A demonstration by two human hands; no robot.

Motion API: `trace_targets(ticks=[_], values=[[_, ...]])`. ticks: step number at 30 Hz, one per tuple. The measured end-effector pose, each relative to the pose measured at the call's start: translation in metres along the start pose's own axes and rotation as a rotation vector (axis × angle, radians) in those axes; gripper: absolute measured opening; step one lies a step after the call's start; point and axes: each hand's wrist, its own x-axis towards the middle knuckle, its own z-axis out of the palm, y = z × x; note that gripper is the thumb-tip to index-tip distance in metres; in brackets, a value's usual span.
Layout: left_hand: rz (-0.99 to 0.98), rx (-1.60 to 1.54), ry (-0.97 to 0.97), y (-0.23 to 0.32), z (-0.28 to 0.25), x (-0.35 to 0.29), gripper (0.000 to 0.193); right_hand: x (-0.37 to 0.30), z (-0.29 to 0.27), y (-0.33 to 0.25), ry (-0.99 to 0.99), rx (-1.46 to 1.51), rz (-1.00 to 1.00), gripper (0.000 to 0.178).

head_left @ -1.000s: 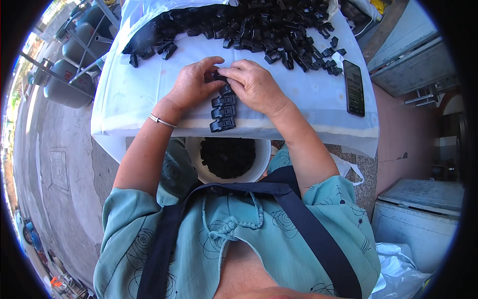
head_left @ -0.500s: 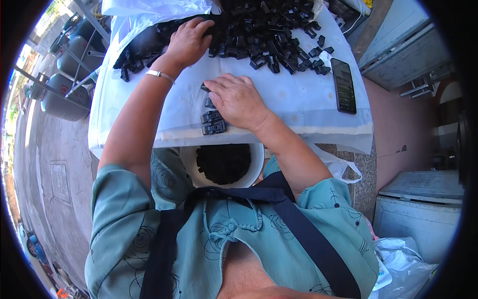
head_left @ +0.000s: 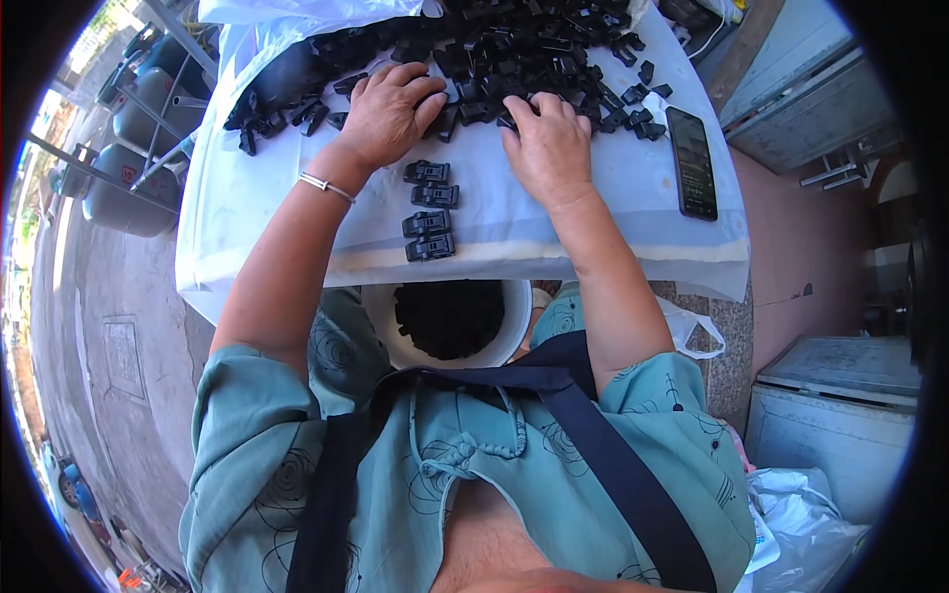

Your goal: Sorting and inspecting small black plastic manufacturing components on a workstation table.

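1. Currently, both hands are laid on the near edge of a pile of black plastic clips point(head_left: 554, 49) heaped across the far part of the surface point(head_left: 613, 212), which is covered by a white sheet.
2. The left hand point(head_left: 388, 111) is seen palm down, its fingers curled loosely over a few loose clips; whether any clip is pinched in its grip cannot be told.
3. The right hand point(head_left: 549, 143) is likewise pressed palm down, fingers spread a little into the pile, and its grip is hidden beneath the palm.
4. A row of four assembled black clips point(head_left: 428, 210) is lined up between the two forearms, near the surface's front edge.
5. A dark smartphone point(head_left: 691, 162) is placed to the right, well apart from the right hand.
6. A white bucket point(head_left: 381, 321) filled with black parts is seen below the surface's front edge.
7. A thin bracelet point(head_left: 326, 185) is worn on the left wrist.
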Motion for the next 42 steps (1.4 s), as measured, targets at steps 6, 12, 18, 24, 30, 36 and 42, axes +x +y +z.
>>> trace_targets(ticks=[6, 12, 18, 24, 30, 36, 42], values=[[0.017, 0.018, 0.232, 0.016, -0.036, -0.021, 0.024, -0.005, 0.002, 0.01, 0.04, 0.174, -0.029, 0.031], [-0.185, -0.136, -0.088, 0.057, -0.029, -0.013, 0.024, -0.005, -0.002, 0.011, 0.238, 0.354, -0.157, 0.03], [-0.187, -0.045, -0.105, 0.053, -0.02, -0.013, 0.021, -0.012, -0.018, -0.004, -0.468, 1.202, 0.23, 0.026], [-0.144, -0.196, -0.111, 0.052, -0.043, -0.043, 0.023, -0.017, -0.01, 0.004, 0.02, 0.386, -0.058, 0.023], [-0.143, -0.092, -0.2, 0.059, -0.054, -0.051, 0.021, -0.021, -0.018, 0.009, -0.078, 0.379, -0.359, 0.034], [-0.069, -0.057, -0.178, 0.066, -0.058, -0.061, 0.021, -0.022, -0.025, -0.002, -0.132, 0.317, -0.32, 0.034], [-0.198, -0.124, -0.183, 0.075, -0.073, -0.08, 0.022, -0.015, -0.023, -0.003, -0.176, 0.359, -0.135, 0.029]])
